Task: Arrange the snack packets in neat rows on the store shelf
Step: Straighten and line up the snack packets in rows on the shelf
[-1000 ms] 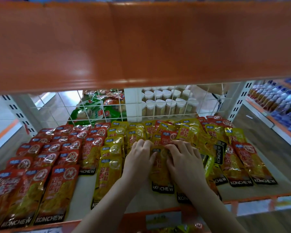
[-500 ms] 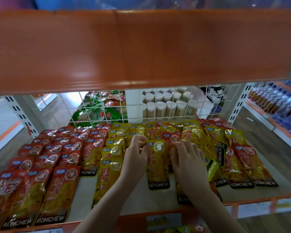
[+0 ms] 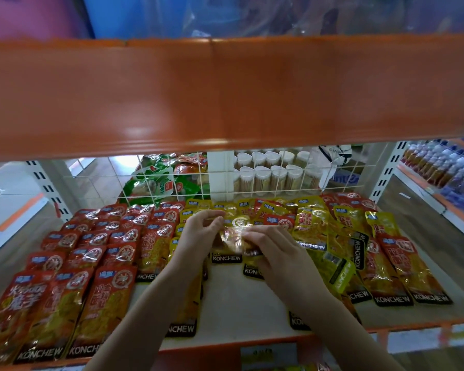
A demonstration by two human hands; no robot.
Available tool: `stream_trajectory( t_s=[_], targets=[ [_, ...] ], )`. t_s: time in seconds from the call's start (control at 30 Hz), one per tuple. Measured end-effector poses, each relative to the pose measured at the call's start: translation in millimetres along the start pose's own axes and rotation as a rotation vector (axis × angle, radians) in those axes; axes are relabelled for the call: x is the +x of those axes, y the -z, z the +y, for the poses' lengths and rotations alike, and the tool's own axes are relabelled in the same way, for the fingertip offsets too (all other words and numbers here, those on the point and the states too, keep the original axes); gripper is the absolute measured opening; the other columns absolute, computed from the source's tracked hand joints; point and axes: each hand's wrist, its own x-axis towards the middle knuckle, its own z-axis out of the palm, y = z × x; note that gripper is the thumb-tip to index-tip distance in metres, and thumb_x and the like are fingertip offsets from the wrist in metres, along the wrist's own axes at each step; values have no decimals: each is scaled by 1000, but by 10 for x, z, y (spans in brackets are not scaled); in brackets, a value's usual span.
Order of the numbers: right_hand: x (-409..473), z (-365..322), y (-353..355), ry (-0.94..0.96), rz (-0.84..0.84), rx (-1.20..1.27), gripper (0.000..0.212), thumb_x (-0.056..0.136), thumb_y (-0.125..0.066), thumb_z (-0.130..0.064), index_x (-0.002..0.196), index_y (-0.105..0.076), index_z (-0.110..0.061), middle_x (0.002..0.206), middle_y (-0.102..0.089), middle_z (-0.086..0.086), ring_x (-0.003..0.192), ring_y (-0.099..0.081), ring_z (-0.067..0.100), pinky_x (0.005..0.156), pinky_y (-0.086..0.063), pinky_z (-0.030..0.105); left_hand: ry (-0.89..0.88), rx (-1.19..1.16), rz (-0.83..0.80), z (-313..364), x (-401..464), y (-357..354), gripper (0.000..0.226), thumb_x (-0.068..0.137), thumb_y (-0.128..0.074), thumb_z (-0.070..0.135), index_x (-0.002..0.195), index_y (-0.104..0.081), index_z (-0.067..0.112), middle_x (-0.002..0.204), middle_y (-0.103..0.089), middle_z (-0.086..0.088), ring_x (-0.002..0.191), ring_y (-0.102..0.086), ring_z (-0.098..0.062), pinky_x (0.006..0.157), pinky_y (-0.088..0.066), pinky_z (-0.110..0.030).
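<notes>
step: straightening yellow row | change: my left hand and right hand have lifted the yellow packet off the shelf, both pinching it mid-shelf | meaning: ready to re-lay in line

Both hands lifted yellow packet, now crumpled between fingers

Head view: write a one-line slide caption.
Both hands, left and right, hold a yellow snack packet over the shelf between red and yellow rows.
</notes>
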Motion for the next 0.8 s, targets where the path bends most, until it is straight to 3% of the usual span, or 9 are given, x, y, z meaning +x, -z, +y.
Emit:
stream_trajectory(
  t_s=[0.1, 0.27, 0.37, 0.47, 0.6, 0.8],
  targets=[
    [155, -7, -28, -103, 41, 47, 21, 91, -48, -22, 106, -61, -14, 101, -64, -2, 92, -59, 12, 74, -47, 20, -138, 313, 116, -30, 70, 137, 16, 96, -48, 12, 107, -59, 11, 82, -65, -1, 67, -64, -17, 50, -47, -21],
    [186, -20, -206, -151, -35, 104, 22, 92, -47, -28, 104, -62, -18, 97, -65, -5, 86, -61, 11, 69, -50, 19, -234, 633, 248, -183, 77, 334, 19, 96, -46, 14, 105, -63, 15, 91, -68, 0, 65, -59, -9, 54, -45, -23],
    [100, -32, -288, -113, -108, 58, 28, 90, -44, -26, 103, -67, -17, 99, -66, -4, 89, -63, 15, 63, -56, 28, -291, 731, 246, -287, 26, 322, 20, 95, -47, 16, 105, -65, 17, 98, -68, 1, 82, -61, -15, 69, -51, -32],
    [72, -5, -277, -108, -171, 67, 33, 85, -41, -23, 104, -68, -17, 104, -67, -3, 97, -63, 17, 72, -55, 28, -316, 742, 241, -386, 19, 316, 20, 94, -47, 16, 101, -65, 19, 99, -67, 1, 92, -60, -19, 75, -50, -36],
    [31, 17, -273, -89, -298, 111, 36, 76, -43, -25, 107, -62, -21, 109, -66, -4, 104, -61, 17, 85, -52, 35, -373, 788, 227, -416, -18, 296, 20, 94, -47, 14, 102, -66, 18, 100, -66, 4, 89, -52, -10, 70, -38, -25],
    [-20, 58, -302, -83, -455, 62, 43, 72, -66, -28, 113, -56, -26, 117, -62, -7, 111, -54, 17, 93, -48, 39, -427, 852, 167, -422, -71, 319, 21, 91, -51, 9, 103, -67, 16, 103, -66, 3, 99, -54, -14, 77, -36, -23]
  ],
)
